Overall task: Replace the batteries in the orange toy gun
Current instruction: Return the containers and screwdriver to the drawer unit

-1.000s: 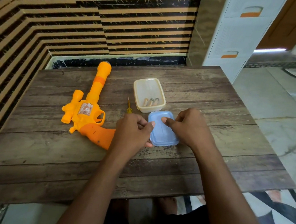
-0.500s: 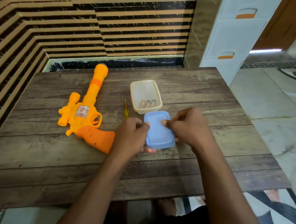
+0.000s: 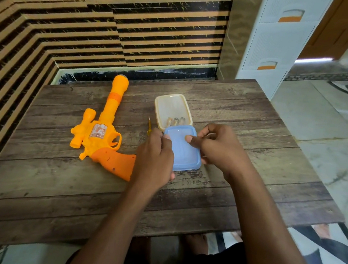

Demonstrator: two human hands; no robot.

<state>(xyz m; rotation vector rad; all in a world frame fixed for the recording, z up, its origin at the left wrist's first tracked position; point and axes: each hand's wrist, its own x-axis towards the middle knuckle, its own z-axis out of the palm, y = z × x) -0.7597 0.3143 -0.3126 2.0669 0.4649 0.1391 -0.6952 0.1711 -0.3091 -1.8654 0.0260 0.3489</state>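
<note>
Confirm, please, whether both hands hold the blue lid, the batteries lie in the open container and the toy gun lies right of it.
Not quite: the head view shows the toy gun left of the container, not right. Otherwise yes: left hand and right hand hold the blue lid, and the batteries lie in the open container.

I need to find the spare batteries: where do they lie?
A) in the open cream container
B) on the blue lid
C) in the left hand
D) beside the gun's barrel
A: the batteries lie inside the lidless cream container, just behind the blue lid.
</note>
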